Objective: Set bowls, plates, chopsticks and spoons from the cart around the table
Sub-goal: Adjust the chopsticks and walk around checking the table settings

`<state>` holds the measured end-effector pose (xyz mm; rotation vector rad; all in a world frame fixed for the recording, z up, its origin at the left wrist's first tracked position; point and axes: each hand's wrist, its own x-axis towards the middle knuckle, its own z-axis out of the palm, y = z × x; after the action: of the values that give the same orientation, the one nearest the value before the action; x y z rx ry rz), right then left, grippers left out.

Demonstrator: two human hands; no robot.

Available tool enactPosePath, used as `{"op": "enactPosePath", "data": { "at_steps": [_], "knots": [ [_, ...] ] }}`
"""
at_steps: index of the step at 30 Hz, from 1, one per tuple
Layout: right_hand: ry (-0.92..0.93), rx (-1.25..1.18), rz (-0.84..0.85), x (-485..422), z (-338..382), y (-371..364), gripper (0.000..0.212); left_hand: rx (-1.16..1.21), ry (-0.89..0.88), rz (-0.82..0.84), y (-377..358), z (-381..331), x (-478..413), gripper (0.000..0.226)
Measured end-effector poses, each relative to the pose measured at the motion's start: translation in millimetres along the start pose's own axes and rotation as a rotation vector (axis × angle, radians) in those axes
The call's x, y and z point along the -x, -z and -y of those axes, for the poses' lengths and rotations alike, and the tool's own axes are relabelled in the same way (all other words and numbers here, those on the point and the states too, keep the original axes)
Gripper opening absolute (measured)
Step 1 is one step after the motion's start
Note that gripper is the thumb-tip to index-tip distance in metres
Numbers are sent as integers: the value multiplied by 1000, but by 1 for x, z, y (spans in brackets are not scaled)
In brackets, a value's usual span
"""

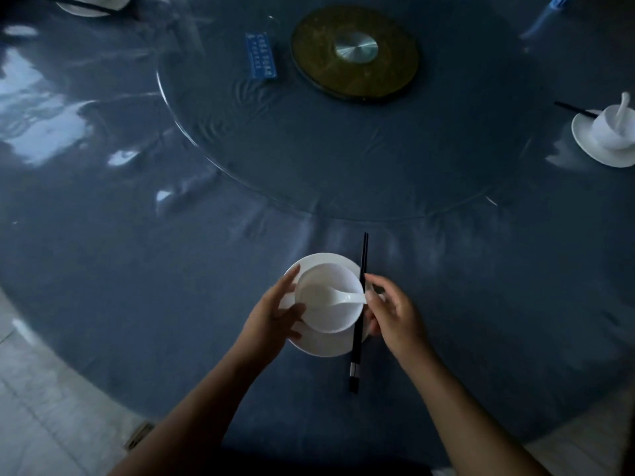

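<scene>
The big round table (pixel 446 304) fills the room, draped in a slick blue-grey cloth, with a glass turntable (pixel 240 173) over its middle and a brass-coloured hub (pixel 354 53) at the centre, a small blue card (pixel 261 56) lying beside it. Two places look laid already: one far setting (pixel 604 135) at the right edge, and another (pixel 89 3) only half in view at the top left. Right in front of the person, near the table's edge, sits a white plate (pixel 319 345) with a white bowl (pixel 328 297) on it, and a white spoon (pixel 338 298) resting in the bowl, handle pointing right. Black chopsticks (pixel 359 314) lie across the plate's right rim, tips toward the centre. The left hand (pixel 275 314) cups the bowl's left side, fingers spread and touching bowl and plate, not clenched. The right hand (pixel 391 314) hovers by the spoon handle and chopsticks with loosely curled fingers; whether it actually pinches either I cannot tell. The crockery looks glazed, hard and breakable (and likely slippery on that cloth), so I'd steady the plate by its rim rather than push the bowl. The chopsticks are light, stiff and prone to rolling; nudging them near the middle, both together, should keep them parallel.
</scene>
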<state>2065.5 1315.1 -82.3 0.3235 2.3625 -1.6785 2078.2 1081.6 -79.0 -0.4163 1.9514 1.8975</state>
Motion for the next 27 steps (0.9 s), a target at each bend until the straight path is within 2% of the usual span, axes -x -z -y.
{"op": "enactPosePath", "data": {
  "at_steps": [3, 5, 8, 11, 13, 15, 18, 22, 27],
  "knots": [
    [-60, -35, -103, -2, 1, 9, 28, -59, -55, -135, 1, 4, 14, 50],
    [-116, -71, -184, -9, 1, 16, 33, -153, -50, -163, 0, 10, 29, 36],
    [-166, -35, -210, -28, 0, 23, 25, -126, 108, -1, -9, 21, 53, 17],
    [-210, 142, -71, -54, 6, 24, 15, 62, 330, 248, -28, 23, 71, 5],
    [-229, 246, 12, -70, 15, 23, 16, 159, 439, 334, -41, 23, 78, 7],
    [-250, 297, 57, -82, 23, 22, 25, 265, 518, 354, -50, 22, 81, 13],
    [-301, 240, 92, -92, 27, 17, 32, 404, 598, 358, -55, 21, 81, 19],
    [-324, 160, 127, -95, 26, 8, 27, 493, 614, 394, -52, 19, 77, 19],
    [-319, 155, 125, -97, 19, -1, 28, 440, 566, 382, -50, 23, 76, 19]
  ]
}}
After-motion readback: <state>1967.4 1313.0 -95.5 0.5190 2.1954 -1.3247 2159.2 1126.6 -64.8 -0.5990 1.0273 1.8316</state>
